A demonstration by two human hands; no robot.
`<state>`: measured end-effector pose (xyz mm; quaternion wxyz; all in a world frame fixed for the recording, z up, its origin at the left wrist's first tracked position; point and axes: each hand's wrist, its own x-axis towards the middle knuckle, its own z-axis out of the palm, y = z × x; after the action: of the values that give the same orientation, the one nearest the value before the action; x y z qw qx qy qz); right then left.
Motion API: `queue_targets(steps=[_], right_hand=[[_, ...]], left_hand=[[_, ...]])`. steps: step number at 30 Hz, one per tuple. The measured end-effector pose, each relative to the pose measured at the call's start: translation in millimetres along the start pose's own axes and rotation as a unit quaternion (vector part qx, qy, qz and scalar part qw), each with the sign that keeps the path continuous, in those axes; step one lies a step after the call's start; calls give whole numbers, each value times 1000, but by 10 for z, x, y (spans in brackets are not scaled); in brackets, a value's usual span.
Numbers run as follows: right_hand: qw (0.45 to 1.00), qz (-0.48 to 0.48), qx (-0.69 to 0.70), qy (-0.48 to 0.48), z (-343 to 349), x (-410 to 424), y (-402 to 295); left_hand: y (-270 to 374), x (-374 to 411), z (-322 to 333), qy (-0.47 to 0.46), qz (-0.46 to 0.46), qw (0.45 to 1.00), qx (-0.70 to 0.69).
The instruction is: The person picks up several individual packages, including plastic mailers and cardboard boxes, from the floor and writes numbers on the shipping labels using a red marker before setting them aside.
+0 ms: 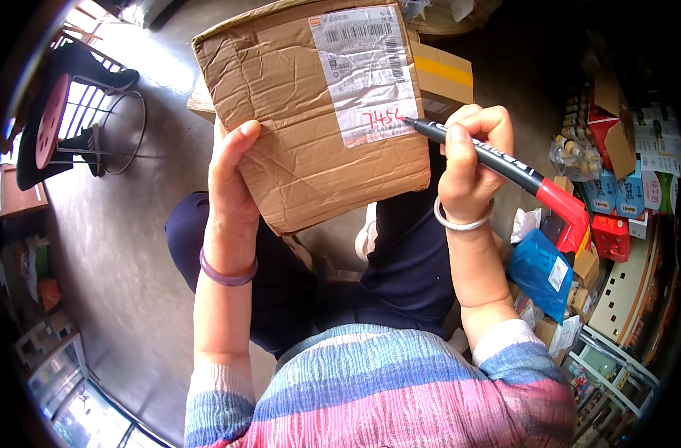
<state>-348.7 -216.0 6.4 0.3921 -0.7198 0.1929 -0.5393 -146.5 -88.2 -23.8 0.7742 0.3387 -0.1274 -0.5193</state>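
A creased cardboard box (295,129) is tilted up before me, held along its left side by my left hand (234,162), with the thumb on the face and the fingers hidden behind. A white shipping label (363,73) is stuck on the right part of that face. My right hand (475,157) grips a black and red marker pen (508,168) by its black barrel. Its tip touches the lower part of the label, at the end of red handwritten marks.
Behind the held box are other cardboard boxes (444,70). At right lie a blue plastic parcel (542,274), a red box (610,238) and more packages by a shelf. A stool with a pink round seat (53,121) and a person's feet are at upper left.
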Motion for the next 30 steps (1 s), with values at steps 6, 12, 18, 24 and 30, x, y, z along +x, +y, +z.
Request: queue_targets(steps=[6, 12, 18, 24, 30], right_hand=[[1000, -1, -2, 6, 22, 11, 8], [996, -15, 79, 42, -23, 5, 9], [992, 95, 36, 73, -28, 210, 85], [909, 309, 239, -145, 24, 513, 351], [868, 306, 290, -262, 51, 725, 416]], left_hand=[[-3, 3, 7, -1, 4, 1000, 6], [-16, -2, 6, 2, -6, 1000, -1], [-19, 0, 3, -19, 16, 1000, 12], [25, -34, 9, -26, 62, 998, 19], [61, -66, 65, 3, 104, 994, 46]])
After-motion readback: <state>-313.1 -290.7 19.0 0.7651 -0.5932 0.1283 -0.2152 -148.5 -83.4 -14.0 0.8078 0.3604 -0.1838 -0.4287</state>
